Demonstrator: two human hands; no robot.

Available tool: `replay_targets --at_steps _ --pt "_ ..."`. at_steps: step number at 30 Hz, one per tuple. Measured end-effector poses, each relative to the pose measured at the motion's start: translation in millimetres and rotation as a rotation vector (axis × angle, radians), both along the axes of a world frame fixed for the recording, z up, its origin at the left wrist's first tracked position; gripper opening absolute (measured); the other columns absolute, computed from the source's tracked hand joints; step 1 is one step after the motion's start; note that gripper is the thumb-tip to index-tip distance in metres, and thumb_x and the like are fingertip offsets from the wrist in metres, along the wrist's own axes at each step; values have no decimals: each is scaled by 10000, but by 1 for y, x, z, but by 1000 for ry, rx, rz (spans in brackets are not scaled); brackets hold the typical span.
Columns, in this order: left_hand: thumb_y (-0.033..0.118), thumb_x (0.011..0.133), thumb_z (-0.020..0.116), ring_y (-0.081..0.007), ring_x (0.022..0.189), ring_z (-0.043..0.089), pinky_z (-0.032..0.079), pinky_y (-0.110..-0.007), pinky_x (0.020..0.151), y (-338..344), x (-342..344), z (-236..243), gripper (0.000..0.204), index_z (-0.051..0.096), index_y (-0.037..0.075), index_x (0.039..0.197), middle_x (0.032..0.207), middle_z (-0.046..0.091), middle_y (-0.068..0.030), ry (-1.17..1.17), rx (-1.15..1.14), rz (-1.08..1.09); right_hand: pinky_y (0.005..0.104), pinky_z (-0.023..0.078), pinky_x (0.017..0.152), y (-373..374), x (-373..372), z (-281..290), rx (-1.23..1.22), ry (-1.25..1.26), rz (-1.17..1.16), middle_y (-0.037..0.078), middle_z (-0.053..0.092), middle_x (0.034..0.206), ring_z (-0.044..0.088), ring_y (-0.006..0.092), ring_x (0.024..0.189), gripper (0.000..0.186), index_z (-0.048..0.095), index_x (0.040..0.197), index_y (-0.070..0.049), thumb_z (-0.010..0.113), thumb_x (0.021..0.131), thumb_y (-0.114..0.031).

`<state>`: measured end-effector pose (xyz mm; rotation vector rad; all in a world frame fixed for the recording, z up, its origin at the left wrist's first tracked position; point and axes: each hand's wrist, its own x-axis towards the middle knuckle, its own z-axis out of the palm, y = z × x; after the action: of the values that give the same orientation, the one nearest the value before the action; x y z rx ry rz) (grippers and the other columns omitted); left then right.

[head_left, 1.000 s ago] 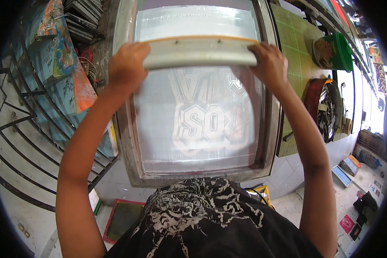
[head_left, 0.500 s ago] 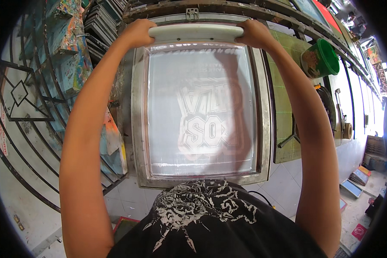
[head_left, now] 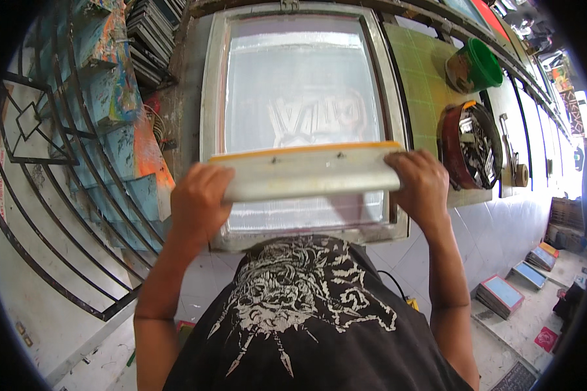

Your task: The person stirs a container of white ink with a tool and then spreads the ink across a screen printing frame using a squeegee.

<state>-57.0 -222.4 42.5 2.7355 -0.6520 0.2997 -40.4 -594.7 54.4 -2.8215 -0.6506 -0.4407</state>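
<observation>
Right now, two bare hands hold one long white squeegee with an orange rubber edge point(head_left: 304, 171). The left hand point(head_left: 197, 203) is curled tight around its left end, and the right hand point(head_left: 422, 186) is curled tight around its right end. The squeegee lies flat across the lower part of one big grey metal printing frame with a pale mesh screen point(head_left: 300, 91). Beside the frame sit two containers. One green round bucket point(head_left: 476, 65) lies tipped on its side; what is in it is too dark to tell. One dark red round tub point(head_left: 469, 144) is full of shiny metal bits.
</observation>
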Motion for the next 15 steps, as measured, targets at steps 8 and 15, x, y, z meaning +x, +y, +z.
replay_targets --at_steps 8,15 --pt "-2 603 662 -265 963 635 533 -376 801 -3 -98 -37 403 688 46 1002 985 675 -68 216 -10 -9 357 544 746 1 -110 -38 11 223 -71 7 727 933 670 210 858 201 713 903 -109 680 713 -54" --pt "3 600 672 -282 944 636 531 -390 800 -7 -96 -46 399 686 36 997 955 679 -76 169 2 -9 352 541 760 2 -108 -54 25 199 -87 5 727 946 665 211 872 192 709 897 -107 694 707 -76"
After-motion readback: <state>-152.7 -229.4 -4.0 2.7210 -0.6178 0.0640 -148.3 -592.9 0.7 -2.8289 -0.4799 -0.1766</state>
